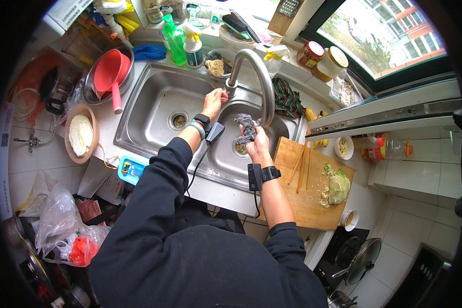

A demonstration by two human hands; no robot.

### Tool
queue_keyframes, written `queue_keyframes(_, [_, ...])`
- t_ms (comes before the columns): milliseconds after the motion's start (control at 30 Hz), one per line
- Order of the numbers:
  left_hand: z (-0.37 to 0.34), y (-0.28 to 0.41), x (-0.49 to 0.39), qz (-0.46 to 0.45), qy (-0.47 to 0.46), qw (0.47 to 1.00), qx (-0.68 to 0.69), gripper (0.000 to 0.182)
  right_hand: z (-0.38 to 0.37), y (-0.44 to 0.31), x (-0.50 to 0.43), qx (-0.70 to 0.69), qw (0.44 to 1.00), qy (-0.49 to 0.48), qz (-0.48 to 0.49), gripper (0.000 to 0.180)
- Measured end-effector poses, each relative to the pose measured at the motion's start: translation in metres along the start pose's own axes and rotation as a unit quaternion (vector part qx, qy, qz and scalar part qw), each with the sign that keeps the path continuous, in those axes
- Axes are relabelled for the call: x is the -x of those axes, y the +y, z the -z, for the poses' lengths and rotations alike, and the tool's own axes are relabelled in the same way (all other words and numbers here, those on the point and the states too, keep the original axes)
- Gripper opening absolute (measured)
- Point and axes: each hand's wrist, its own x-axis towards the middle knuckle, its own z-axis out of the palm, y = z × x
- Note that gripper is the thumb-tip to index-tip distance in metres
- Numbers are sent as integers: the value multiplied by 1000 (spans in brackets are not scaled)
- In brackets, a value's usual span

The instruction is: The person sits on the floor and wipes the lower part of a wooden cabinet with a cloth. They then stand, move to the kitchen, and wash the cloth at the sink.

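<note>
My right hand (258, 144) holds a crumpled grey cloth (247, 129) over the right basin of a stainless steel double sink (158, 82). At the base of the curved metal faucet (267, 82), my left hand (214, 102) reaches to the faucet's lever area, its fingers curled; the lever itself is hidden, so its grip cannot be told. The faucet's spout ends just beside the cloth. Both basins have drain strainers, the left one (178, 120) in plain view and the right one partly below my right hand.
Right of the sink lies a wooden cutting board (292, 208) with chopsticks (302, 165) and a cut cabbage (338, 187). To the left are a red ladle (111, 71) in a metal bowl and a pink basket (94, 131) holding cabbage. Spray bottles (193, 48) stand behind the basins.
</note>
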Motion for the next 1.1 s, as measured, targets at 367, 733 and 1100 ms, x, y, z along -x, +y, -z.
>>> queue_keyframes(367, [-45, 20, 79, 66, -66, 972, -216, 35, 12, 4, -2, 185, 975, -57, 110, 21])
queue_keyframes(733, [-73, 13, 107, -4, 11, 983, -184, 24, 9, -6, 3, 395, 901, 94, 150, 49])
queue_keyframes(1100, [-64, 8, 111, 48, -132, 986, -92, 20, -15, -3, 12, 640, 658, 109, 381, 23])
